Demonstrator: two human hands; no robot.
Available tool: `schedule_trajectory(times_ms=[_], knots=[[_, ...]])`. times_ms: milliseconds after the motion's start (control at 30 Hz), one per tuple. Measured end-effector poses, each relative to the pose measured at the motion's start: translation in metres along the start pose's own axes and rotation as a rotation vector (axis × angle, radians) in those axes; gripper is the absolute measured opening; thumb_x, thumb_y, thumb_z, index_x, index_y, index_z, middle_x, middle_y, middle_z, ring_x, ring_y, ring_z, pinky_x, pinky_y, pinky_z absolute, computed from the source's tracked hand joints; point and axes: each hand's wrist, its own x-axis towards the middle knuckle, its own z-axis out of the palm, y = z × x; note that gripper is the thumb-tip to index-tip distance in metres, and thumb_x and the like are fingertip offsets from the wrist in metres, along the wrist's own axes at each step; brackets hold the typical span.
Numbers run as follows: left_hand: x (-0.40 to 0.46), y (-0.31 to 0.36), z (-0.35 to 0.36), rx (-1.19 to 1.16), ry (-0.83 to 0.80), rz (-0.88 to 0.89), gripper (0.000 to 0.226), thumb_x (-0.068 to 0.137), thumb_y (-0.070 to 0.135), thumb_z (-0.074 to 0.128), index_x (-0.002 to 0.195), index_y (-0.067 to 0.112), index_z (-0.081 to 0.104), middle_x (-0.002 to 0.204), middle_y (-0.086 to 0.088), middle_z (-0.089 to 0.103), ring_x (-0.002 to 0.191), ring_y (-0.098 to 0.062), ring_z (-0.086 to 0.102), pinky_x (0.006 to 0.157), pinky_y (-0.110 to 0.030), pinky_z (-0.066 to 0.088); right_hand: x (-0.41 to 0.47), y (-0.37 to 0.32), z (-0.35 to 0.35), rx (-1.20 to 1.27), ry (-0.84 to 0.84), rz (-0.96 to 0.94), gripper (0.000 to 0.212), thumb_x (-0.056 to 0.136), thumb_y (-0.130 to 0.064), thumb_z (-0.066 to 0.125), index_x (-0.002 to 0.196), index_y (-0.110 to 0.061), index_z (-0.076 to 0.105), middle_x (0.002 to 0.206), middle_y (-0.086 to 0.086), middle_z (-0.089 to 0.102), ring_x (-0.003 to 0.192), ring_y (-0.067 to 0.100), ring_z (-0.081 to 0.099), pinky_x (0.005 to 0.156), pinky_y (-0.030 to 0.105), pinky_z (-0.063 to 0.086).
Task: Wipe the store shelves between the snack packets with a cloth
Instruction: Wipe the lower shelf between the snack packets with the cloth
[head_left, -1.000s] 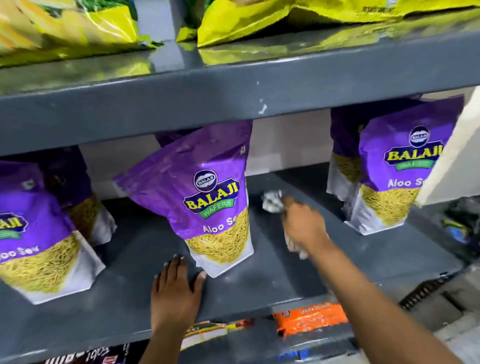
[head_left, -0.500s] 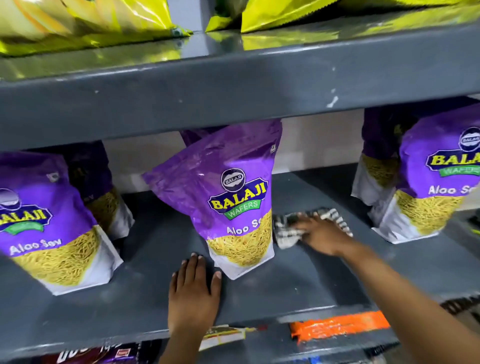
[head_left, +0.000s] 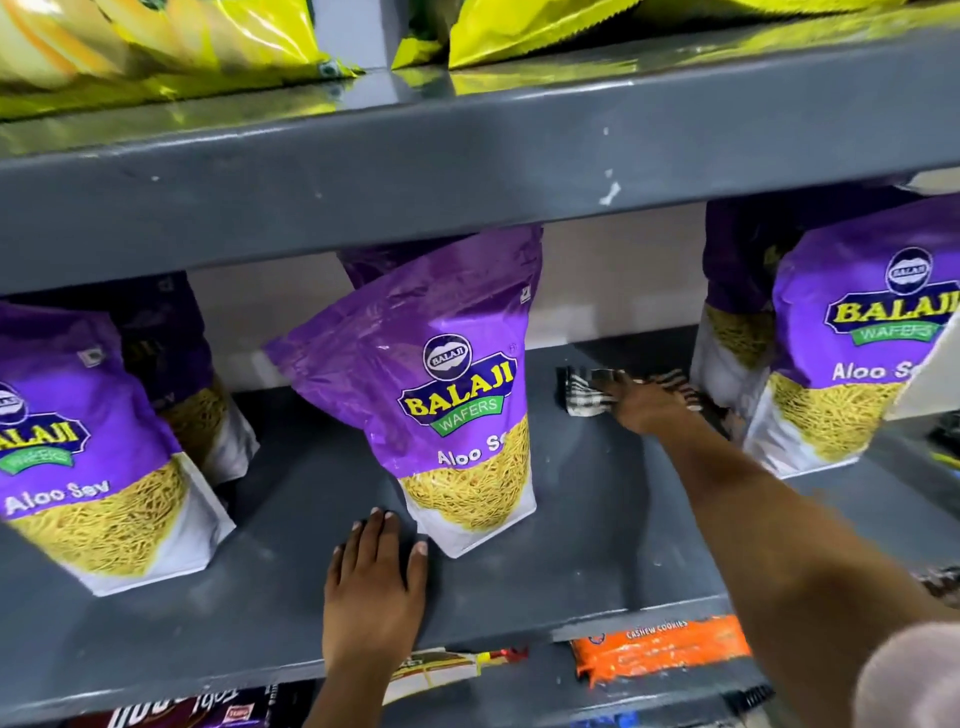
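Note:
A dark grey metal shelf (head_left: 597, 519) holds purple Aloo Sev snack packets. My right hand (head_left: 647, 405) presses flat on a black-and-white checked cloth (head_left: 582, 397), deep on the shelf between the middle packet (head_left: 441, 395) and the right packet (head_left: 852, 358). The cloth spreads out under the palm and reaches close to the right packet's base. My left hand (head_left: 376, 582) lies flat on the shelf's front part, fingers together, its fingertips just left of the middle packet's base. It holds nothing.
A left packet (head_left: 88, 457) stands at the left, with more packets behind each front one. Yellow packets (head_left: 218, 36) lie on the shelf above, whose thick front edge (head_left: 467, 171) overhangs. An orange cookie pack (head_left: 660, 649) sits on the shelf below.
My right hand has slid the cloth to the right and deeper, from beside the middle packet toward the right packet. The left hand has stayed flat in place.

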Motion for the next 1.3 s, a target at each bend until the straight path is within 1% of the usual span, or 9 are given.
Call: schedule_trajectory(times_ms=[167,367,500,600,667,767,900,1233,1300], knots=[[-0.001,0.002,-0.003,0.002,-0.018,0.008,0.076,0.078,0.054,0.016,0.126,0.006,0.051,0.136,-0.014,0.049,0.127,-0.034,0.042,0.106,-0.048,0.030,-0.049,-0.016,0.020,-0.022,0.077,0.258,0.054,0.089,-0.015,0.035,0.140,-0.028,0.025,0.151,0.008,0.028,0.137,0.034,0.026,0.112,0.055,0.020],[-0.004,0.008,-0.012,0.006,-0.075,0.004,0.053,0.093,0.041,0.035,0.133,0.007,0.042,0.144,-0.013,0.039,0.134,-0.033,0.031,0.111,-0.046,0.021,-0.182,-0.055,0.041,0.007,0.055,0.172,0.055,0.087,-0.014,0.037,0.137,-0.036,0.030,0.146,0.004,0.040,0.134,0.027,0.033,0.107,0.044,0.030],[-0.005,0.008,-0.012,0.017,-0.050,0.015,0.073,0.082,0.050,0.020,0.126,0.000,0.049,0.135,-0.020,0.049,0.126,-0.039,0.041,0.106,-0.051,0.029,-0.217,-0.048,0.022,0.123,0.124,0.245,0.038,0.089,-0.017,0.041,0.126,-0.022,0.045,0.126,0.014,0.059,0.121,0.034,0.049,0.096,0.041,0.043],[-0.005,0.007,-0.010,-0.004,-0.034,0.025,0.076,0.080,0.050,0.016,0.122,-0.002,0.053,0.131,-0.023,0.052,0.122,-0.042,0.045,0.103,-0.054,0.032,-0.218,-0.077,0.025,0.070,0.444,0.140,0.036,0.064,-0.012,0.062,0.098,-0.003,0.067,0.112,0.019,0.068,0.106,0.035,0.063,0.078,0.039,0.056],[-0.005,0.005,-0.008,-0.006,-0.048,0.026,0.072,0.081,0.046,0.019,0.118,-0.004,0.056,0.126,-0.025,0.056,0.117,-0.045,0.049,0.098,-0.057,0.036,-0.229,-0.118,0.047,0.021,0.340,0.046,0.040,0.041,-0.022,0.068,0.077,-0.005,0.075,0.093,0.014,0.076,0.084,0.026,0.072,0.064,0.034,0.060],[-0.004,0.003,-0.005,0.013,-0.076,0.030,0.067,0.081,0.041,0.022,0.114,-0.005,0.057,0.122,-0.028,0.057,0.112,-0.048,0.052,0.093,-0.060,0.040,-0.241,-0.154,0.091,-0.012,0.172,-0.069,0.044,0.052,-0.039,0.052,0.088,-0.027,0.075,0.097,-0.005,0.076,0.087,0.013,0.072,0.075,0.031,0.057],[-0.005,0.006,-0.008,0.009,-0.043,0.039,0.069,0.081,0.042,0.019,0.120,-0.003,0.053,0.129,-0.025,0.052,0.119,-0.045,0.046,0.099,-0.057,0.035,-0.227,-0.118,0.098,0.069,0.271,-0.119,0.048,0.049,-0.043,0.052,0.094,-0.035,0.068,0.098,-0.017,0.074,0.092,0.005,0.068,0.082,0.027,0.057],[-0.007,0.010,-0.012,0.002,-0.050,0.018,0.058,0.082,0.031,0.031,0.123,-0.005,0.050,0.131,-0.026,0.051,0.122,-0.045,0.043,0.102,-0.056,0.030,-0.242,0.008,0.052,0.269,0.524,0.570,0.037,0.078,-0.009,0.050,0.114,-0.005,0.057,0.111,0.023,0.065,0.098,0.041,0.061,0.085,0.044,0.049],[-0.006,0.008,-0.009,0.009,-0.049,0.027,0.058,0.082,0.033,0.030,0.120,-0.006,0.052,0.127,-0.026,0.053,0.119,-0.046,0.046,0.100,-0.057,0.033,-0.231,-0.033,0.058,0.333,0.595,0.423,0.039,0.071,-0.002,0.046,0.107,-0.003,0.061,0.099,0.021,0.070,0.088,0.036,0.066,0.078,0.037,0.052]])
